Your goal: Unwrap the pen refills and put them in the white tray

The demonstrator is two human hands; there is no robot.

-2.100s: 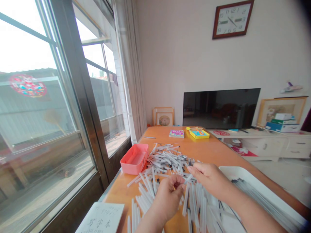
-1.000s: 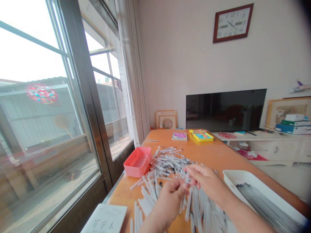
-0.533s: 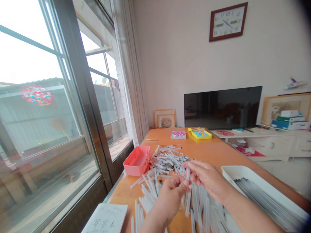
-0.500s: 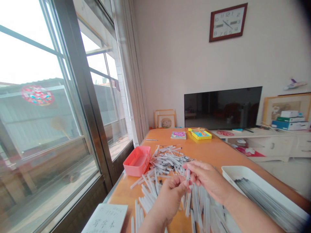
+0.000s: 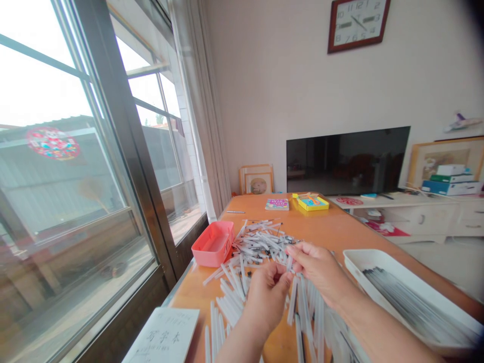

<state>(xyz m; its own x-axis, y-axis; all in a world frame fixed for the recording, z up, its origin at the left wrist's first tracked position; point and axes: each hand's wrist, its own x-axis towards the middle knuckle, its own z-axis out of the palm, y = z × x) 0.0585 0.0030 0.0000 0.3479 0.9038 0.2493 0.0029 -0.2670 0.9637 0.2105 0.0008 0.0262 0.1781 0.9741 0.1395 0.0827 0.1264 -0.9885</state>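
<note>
Between both hands, above the table, is a small translucent pen part [image 5: 289, 263], its ends partly covered by fingers. My left hand [image 5: 265, 295] pinches its lower end, and my right hand [image 5: 315, 264] grips the upper end between thumb and fingers. Just beyond the hands spreads a pile of clear pen caps [image 5: 260, 242], some with dark bits. Below and around my left hand lie many frosted pen barrels [image 5: 229, 305]. A few pieces under the hands have dark cores. Whether the held part is a cap or a barrel, I cannot tell.
A pink plastic box [image 5: 214, 247] stands left of the pile. On the right, a white tray [image 5: 351, 257] holds thin dark-tipped refills [image 5: 408, 302]. A notebook [image 5: 164, 335] lies at front left. Toward the far end are a booklet [image 5: 277, 204] and a yellow box [image 5: 312, 202].
The view has tipped slightly downward, so the table sits higher in the picture. Both hands keep their pinch on the pen part, and my right fingers have closed further over its top.
</note>
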